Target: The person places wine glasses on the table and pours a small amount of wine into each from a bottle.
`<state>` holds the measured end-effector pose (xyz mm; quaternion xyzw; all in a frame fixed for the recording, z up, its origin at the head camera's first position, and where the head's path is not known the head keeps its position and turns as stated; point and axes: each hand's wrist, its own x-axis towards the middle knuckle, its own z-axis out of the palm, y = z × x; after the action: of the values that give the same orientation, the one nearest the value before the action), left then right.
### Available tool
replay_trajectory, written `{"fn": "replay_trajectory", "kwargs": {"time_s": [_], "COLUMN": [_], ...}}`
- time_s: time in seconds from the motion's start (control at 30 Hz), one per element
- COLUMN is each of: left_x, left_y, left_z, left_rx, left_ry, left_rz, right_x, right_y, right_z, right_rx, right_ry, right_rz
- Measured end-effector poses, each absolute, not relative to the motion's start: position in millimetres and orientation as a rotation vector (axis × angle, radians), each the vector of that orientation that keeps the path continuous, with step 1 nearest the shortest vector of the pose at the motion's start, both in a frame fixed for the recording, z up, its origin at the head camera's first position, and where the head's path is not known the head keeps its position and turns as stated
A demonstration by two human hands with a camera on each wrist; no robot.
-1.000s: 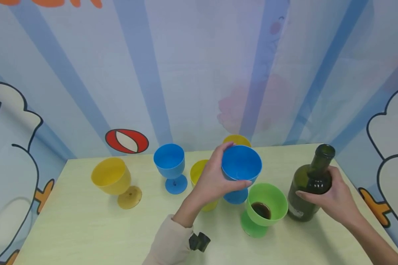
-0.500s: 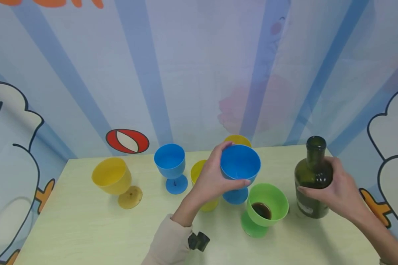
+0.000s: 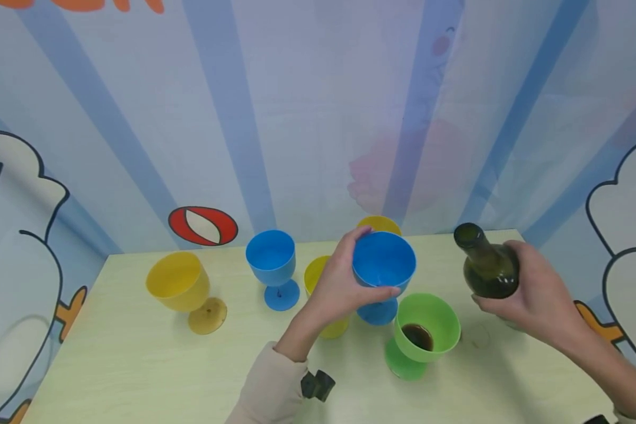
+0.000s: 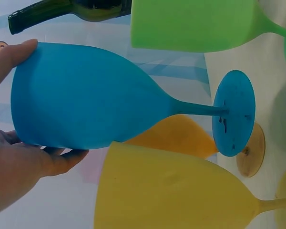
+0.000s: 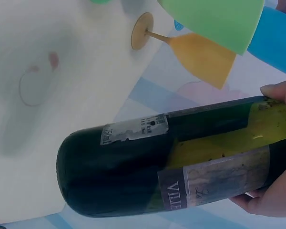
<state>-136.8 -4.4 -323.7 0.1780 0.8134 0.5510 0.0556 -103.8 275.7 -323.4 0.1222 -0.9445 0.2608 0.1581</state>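
My left hand [image 3: 344, 285] grips the bowl of a blue goblet [image 3: 384, 262], fingers behind and thumb along its near side. The goblet is upright, and its bowl looks empty from above. In the left wrist view its stem and round foot [image 4: 233, 114] show fully. My right hand [image 3: 540, 294] is wrapped round a dark green glass wine bottle [image 3: 490, 268], held up off the table with its neck leaning left. Dark liquid lies in the bottle and its labels [image 5: 224, 179] show in the right wrist view. Between the hands stands a green goblet [image 3: 429, 324] with some dark liquid inside.
A yellow goblet [image 3: 328, 327] is partly hidden behind my left hand, and another yellow goblet [image 3: 378, 224] behind the held one. Further left stand a blue goblet [image 3: 270, 259] and a yellow goblet [image 3: 177, 282]. A ring mark with reddish spots [image 5: 53, 60] marks the pale table [image 3: 127, 365].
The bottle was near the table, swung upright and rightward, then rose, and its neck now leans left toward the blue goblet. My left hand and the goblets have stayed nearly still.
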Motion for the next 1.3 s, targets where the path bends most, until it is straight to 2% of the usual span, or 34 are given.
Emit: {"fn": "replay_trajectory", "kwargs": {"time_s": [0.57, 1.3], "left_x": [-136.9, -138.4], "left_y": [-1.4, 0.7], "left_z": [-323.2, -320.4], "left_rx": [0.577, 0.619], "left_ry": [2.483, 2.499], "left_rz": [1.625, 1.573], "right_x": [-112.7, -117.4], "right_y": [274.9, 267.1], "right_z": [-318.9, -309.7], "right_rx": [0.579, 0.618], "right_ry": [-2.533, -2.426], "right_rz": [0.215, -0.112]}}
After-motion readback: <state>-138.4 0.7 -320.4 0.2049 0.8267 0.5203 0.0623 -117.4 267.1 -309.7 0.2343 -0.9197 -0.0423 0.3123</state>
